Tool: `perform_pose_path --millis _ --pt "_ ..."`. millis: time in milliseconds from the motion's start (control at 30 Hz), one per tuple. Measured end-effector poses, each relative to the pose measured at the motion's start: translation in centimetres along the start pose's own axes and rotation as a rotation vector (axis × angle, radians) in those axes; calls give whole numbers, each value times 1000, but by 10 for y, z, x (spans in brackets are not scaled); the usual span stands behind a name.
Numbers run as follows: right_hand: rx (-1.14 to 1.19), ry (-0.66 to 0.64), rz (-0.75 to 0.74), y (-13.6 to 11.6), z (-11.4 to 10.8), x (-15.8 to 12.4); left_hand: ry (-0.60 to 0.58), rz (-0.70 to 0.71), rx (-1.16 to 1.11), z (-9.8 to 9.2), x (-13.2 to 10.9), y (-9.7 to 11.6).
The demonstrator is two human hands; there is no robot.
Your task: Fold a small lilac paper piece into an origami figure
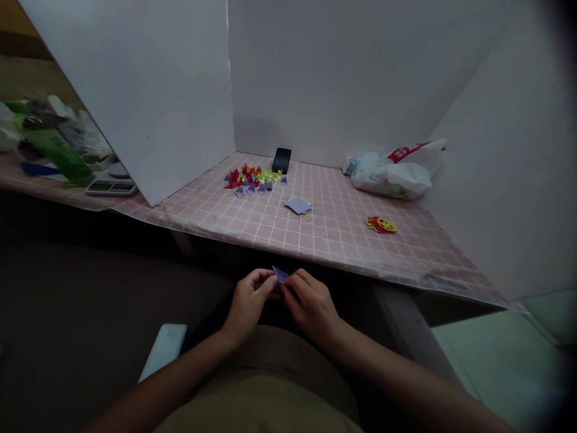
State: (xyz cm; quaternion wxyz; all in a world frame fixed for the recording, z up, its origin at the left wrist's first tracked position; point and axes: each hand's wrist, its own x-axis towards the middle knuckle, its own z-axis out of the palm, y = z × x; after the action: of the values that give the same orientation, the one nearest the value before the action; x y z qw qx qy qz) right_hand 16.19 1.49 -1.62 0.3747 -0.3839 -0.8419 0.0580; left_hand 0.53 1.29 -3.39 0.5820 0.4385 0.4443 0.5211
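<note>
Far left of the black phone (282, 160), past a leaning white board (148, 90): green plastic clutter (49, 144) and a flat grey device (110, 187), both on the pink checked worktop (333, 240). Just left of the phone: a heap of small folded paper pieces (252, 176) in red, orange, yellow and purple. Well below the phone, off the worktop's near edge and over the lap: left hand (247, 304), thumb and fingers (269, 284) pinched together on a purple paper piece (280, 275). Right hand (311, 304) meets it from the other side, fingers closed on the same piece. The piece is held between both hands, clear of the worktop. Below and slightly right of the phone: a few paper squares (298, 205), purple over yellow. Right of the phone: white plastic bag (390, 174) by the wall. Nearer than the bag, lower right of the phone: flat red-and-yellow paper cutout (381, 225).
</note>
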Motion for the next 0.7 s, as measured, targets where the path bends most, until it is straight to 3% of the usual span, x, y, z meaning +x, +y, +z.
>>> perform_pose_path --millis 300,467,567,700 --pt "-281 30 -193 -5 9 -6 81 -38 17 1 -3 9" --pt "-274 9 -222 -11 9 -7 105 -14 93 0 -3 11" --pt "-53 -5 -102 -12 -1 -2 83 -5 156 -5 -1 15" --pt "366 3 347 -4 -17 12 2 -17 216 -13 0 23"
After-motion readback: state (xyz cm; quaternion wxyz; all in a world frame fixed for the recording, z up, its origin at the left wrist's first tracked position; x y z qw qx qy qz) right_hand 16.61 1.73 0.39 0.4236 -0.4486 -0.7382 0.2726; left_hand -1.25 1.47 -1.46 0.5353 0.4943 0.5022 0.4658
